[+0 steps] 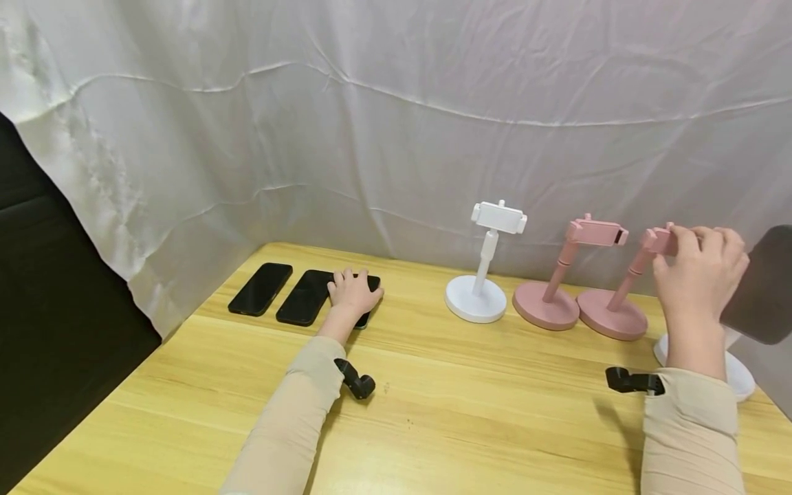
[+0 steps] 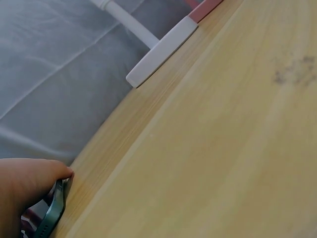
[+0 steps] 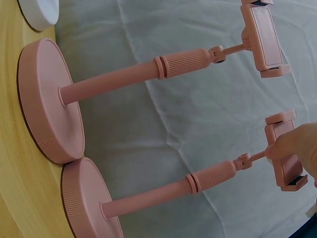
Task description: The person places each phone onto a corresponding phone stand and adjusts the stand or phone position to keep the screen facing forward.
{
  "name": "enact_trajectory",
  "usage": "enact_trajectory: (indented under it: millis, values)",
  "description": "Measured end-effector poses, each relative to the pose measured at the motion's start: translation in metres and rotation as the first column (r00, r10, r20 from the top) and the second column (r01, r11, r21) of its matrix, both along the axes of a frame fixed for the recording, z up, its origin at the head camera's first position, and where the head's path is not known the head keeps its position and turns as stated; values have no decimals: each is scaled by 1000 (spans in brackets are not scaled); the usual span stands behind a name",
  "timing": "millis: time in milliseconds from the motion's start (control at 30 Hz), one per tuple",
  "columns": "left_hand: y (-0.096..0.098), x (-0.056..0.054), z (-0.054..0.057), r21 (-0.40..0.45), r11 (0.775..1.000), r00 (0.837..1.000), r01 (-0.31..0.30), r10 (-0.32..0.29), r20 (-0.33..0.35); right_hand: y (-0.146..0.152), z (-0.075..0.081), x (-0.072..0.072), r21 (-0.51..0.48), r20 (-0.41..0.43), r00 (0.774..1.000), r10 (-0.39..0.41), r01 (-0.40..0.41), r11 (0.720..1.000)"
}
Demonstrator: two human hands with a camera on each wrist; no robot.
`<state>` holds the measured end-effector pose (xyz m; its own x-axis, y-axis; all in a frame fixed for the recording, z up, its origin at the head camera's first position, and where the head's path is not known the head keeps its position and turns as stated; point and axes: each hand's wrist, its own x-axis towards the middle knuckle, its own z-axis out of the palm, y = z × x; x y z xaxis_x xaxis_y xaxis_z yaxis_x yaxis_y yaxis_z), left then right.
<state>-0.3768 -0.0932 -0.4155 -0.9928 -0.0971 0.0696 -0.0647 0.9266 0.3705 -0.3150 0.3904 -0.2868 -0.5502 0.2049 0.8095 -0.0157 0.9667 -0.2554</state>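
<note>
My left hand spans a dark smartphone lying on the table, fingers over one side and thumb at the other. In the left wrist view the thumb bends over the phone's greenish edge. Much of that phone is hidden beneath the hand. On the right, my right hand holds the clamp of a pink phone stand. The right wrist view shows the thumb against this clamp, which has no phone in it. The stand's round base rests on the table.
Two black smartphones lie left of my left hand. A white stand and another pink stand stand near the curtain. At far right, a white-based stand is partly hidden behind my right arm, beside a dark phone.
</note>
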Motion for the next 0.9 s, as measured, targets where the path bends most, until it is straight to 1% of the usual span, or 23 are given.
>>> enact_trajectory:
  millis: [267,467,667,767,900]
  values:
    - [3,-6,-5,8,1000,1000,-10,10,-15,5,-1,-2,8,-20,1000,-4,4,1000]
    - [4,-6,-7,-3,1000,999,-11,11,-46,7,-4,-3,40,-88,996,27,-23,999]
    - [2,-5,-7,11,1000,997,-5,5,-72,8,-6,-5,61,-132,990,58,-51,997]
    - [1,-3,-7,13,1000,998,-6,7,-70,8,-6,-5,64,-129,989,72,-64,996]
    - [2,-2,-5,6,1000,998,-8,9,-68,7,-5,-3,50,-83,994,67,-63,997]
